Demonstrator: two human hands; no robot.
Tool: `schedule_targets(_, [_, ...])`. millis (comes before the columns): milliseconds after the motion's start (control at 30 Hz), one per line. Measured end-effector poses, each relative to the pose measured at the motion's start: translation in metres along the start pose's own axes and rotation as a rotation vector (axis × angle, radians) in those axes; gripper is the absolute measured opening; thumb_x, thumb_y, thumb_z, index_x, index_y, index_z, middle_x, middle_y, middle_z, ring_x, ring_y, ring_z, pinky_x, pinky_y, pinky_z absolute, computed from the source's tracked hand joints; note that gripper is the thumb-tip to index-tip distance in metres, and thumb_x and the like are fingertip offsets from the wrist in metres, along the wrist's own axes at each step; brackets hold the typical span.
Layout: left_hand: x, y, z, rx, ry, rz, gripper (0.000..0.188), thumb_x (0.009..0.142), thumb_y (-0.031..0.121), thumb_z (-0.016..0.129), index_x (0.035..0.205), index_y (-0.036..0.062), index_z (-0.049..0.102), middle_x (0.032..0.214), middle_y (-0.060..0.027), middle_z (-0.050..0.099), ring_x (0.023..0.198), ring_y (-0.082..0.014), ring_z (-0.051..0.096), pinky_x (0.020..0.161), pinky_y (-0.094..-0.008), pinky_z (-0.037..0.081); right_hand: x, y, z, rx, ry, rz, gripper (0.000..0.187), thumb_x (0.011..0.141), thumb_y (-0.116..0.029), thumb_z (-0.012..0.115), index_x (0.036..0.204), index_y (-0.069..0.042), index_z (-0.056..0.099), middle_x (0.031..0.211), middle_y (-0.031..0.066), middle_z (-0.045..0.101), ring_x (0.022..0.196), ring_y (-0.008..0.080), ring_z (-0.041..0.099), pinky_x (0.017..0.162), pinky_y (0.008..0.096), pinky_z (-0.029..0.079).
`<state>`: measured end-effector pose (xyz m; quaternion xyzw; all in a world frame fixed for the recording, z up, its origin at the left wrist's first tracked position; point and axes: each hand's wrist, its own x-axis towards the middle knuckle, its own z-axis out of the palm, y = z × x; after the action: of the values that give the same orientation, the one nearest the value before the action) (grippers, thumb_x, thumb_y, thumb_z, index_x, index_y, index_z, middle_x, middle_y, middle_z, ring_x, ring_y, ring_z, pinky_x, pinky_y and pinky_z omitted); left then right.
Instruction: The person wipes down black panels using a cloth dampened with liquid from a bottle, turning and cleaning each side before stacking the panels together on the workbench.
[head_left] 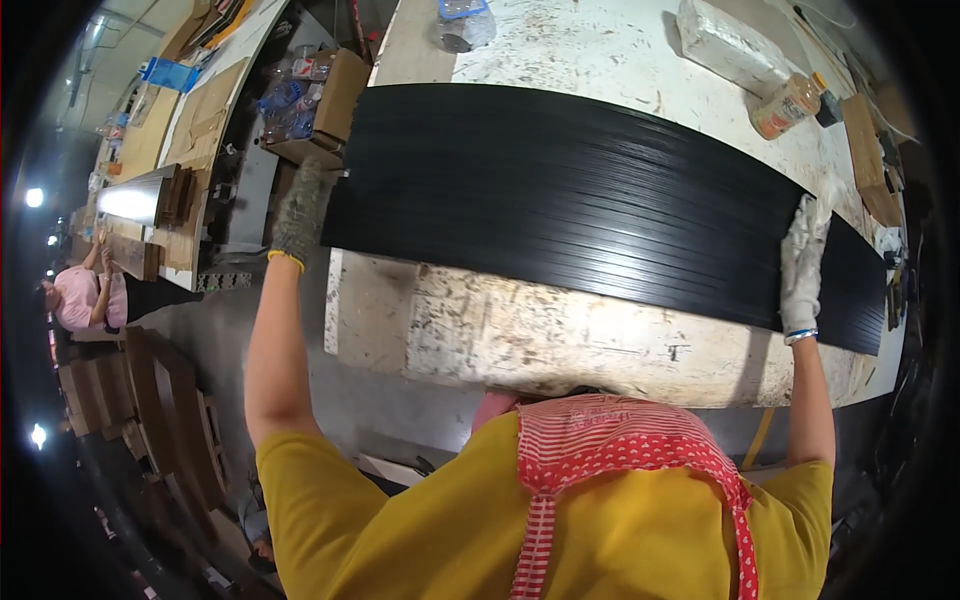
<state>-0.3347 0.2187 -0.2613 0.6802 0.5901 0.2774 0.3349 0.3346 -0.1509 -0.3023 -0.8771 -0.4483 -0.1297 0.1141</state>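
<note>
Item: one long, black, glossy rectangular panel (560, 190) with lengthwise ridges or seams. Location: flat on a white, dark-stained counter (570, 345), its left end at the counter's left edge. Orientation: long axis left to right, sloping down toward the right end; the lens bends its outline.

Left hand (297, 215): grey glove, yellow cuff; forearm raised, fingers pointing away from the body, just beside the panel's left end. Contact and grip: cannot be told.

Right hand (802, 260): whitish glove; forearm upright, hand laid across the panel near its right end, fingertips at the far edge. Whether the grip clasps that edge cannot be told.

Adjacent: clear plastic bottle with orange cap (787, 105); white wrapped block (735, 45); brown cardboard box of plastic bottles (340, 95), beyond the left hand.
</note>
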Motion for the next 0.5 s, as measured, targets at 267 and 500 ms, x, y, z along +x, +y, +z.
schedule_targets(267, [0.013,-0.051,0.011,-0.679,-0.348,-0.103,0.053,0.108,0.036,0.032,0.15,0.0048,0.041,0.145,-0.0098,0.05,0.134,-0.0168,0.044,0.116,-0.0306,0.028,-0.016,-0.448,-0.035,0.962,-0.888,-0.643,0.062,0.081,-0.018,0.076,0.137,-0.013,0.048,0.133,0.0085,0.051,0.128,0.0233,0.048,0.113,0.0411,0.037])
schedule_targets(500, [0.021,-0.025,-0.016,-1.056,-0.24,-0.258,0.063,0.106,0.051,0.029,0.153,0.0099,0.033,0.155,-0.0086,0.037,0.142,-0.0237,0.034,0.117,-0.0396,0.026,-0.04,-0.55,-0.041,0.777,-0.615,-1.003,0.037,0.087,-0.016,0.066,0.123,-0.01,0.067,0.153,0.0115,0.039,0.149,0.0239,0.026,0.124,0.0402,0.019])
